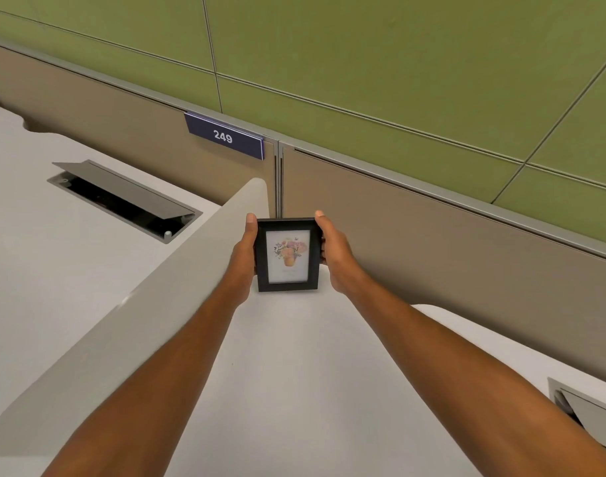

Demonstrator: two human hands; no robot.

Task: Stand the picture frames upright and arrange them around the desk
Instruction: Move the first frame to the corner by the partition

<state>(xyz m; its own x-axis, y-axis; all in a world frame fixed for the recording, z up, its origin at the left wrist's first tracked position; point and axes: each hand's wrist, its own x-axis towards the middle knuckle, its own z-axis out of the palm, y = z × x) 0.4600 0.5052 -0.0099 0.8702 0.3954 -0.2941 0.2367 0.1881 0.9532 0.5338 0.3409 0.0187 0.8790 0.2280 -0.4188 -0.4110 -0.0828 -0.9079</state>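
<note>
A small black picture frame (288,255) with a flower-pot print stands upright at the far corner of the white desk (294,373), its face toward me. My left hand (243,251) grips its left edge, thumb along the front side. My right hand (332,251) grips its right edge, fingers curled behind it. The frame's lower edge sits on or just above the desk surface; its back stand is hidden.
A grey divider panel (139,287) runs diagonally on the left of the desk. Beyond it lies a neighbouring desk with an open cable hatch (122,197). A beige and green partition wall (432,218) with a "249" sign (224,136) backs the desk. Another hatch (587,407) sits at the right.
</note>
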